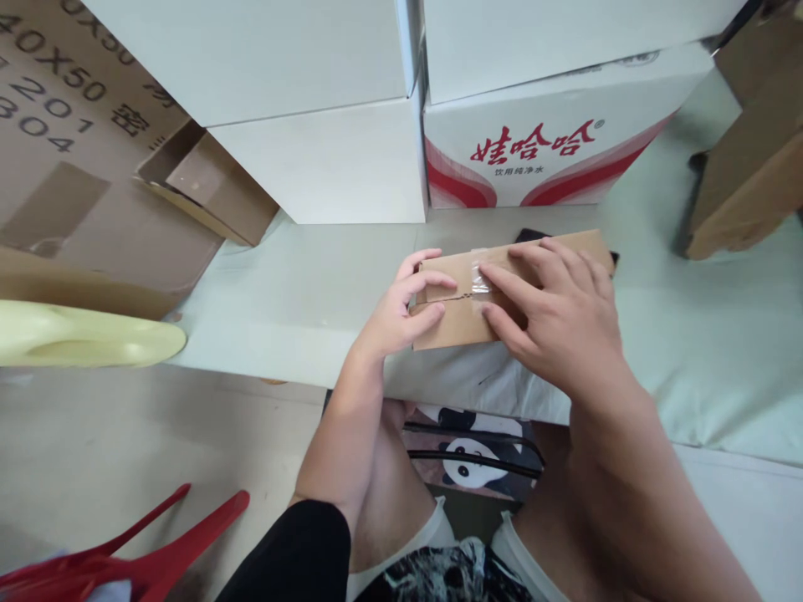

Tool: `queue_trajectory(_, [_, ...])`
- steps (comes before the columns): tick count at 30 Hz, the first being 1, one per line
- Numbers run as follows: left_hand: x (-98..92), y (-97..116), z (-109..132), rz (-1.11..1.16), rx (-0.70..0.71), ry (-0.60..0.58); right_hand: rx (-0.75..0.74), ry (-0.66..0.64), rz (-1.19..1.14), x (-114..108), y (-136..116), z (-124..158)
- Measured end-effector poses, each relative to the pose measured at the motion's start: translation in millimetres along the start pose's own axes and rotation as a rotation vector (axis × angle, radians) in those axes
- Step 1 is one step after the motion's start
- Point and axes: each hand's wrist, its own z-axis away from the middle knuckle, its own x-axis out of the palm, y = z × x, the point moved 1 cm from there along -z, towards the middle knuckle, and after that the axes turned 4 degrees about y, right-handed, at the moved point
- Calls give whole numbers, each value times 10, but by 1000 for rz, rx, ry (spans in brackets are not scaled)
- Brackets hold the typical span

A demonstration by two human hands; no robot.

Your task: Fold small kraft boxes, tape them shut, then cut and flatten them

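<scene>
A small brown cardboard box [455,333] lies near the front edge of the table, tilted slightly up to the right. A strip of clear tape [480,274] crosses the seam where its flaps meet. My left hand [411,301] grips the box's left end, thumb on the near flap and fingers over the far one. My right hand [558,305] rests over the right half, its fingers spread on the cardboard, with index finger and thumb at the tape. Partly hidden behind the box is a dark object [532,236].
White cartons [326,167] and a white carton with red lettering [545,150] stand along the back of the pale green table [301,301]. Large brown cartons [63,192] are at left, another brown carton [753,176] at right. A pale yellow object [88,334] juts in from the left. Red stool-like legs [188,535] are below.
</scene>
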Motion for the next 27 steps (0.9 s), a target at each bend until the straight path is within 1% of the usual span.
queue_trajectory(2, [-41,101,-13,-103,18,32,-8,-1,21,41,6,0])
queue_trajectory(4, [-53,209,-47,-192,86,43,-10,2,39,92,2,-8])
queue_trajectory(7, [-3,307,-128,-253,198,-11,0,5,45,137,-13,-27])
queue_trajectory(8, [24,315,-156,-260,206,-37,1,6,40,134,-14,-36])
queue_trajectory(10, [72,304,-204,-267,176,-82,-9,-9,0,98,8,-57])
queue_trajectory(11, [89,294,-221,-269,155,-96,-10,1,-53,66,38,-70])
queue_trajectory(12, [99,284,-231,-269,139,-103,9,42,-126,28,88,-84])
queue_trajectory(13, [103,278,-237,-268,127,-104,61,121,-204,-12,160,-98])
queue_trajectory(14, [104,274,-237,-269,118,-101,151,223,-270,-47,252,-107])
queue_trajectory(16, [97,272,-228,-276,101,-96,430,447,-309,-83,474,-103])
queue_trajectory(17, [94,272,-221,-281,95,-97,577,492,-277,-76,585,-89])
queue_trajectory(18, [92,271,-214,-285,91,-99,711,509,-238,-54,687,-68])
queue_trajectory(19, [91,267,-209,-288,90,-101,809,458,-213,-20,772,-43])
queue_trajectory(21, [92,255,-206,-287,97,-100,924,258,-166,67,893,22])
queue_trajectory(22, [93,247,-207,-286,102,-97,949,148,-146,111,931,61])
queue_trajectory(24, [97,232,-213,-283,112,-91,974,-18,-106,188,982,141])
queue_trajectory(27, [102,222,-218,-277,126,-89,950,-272,-38,300,1035,242])
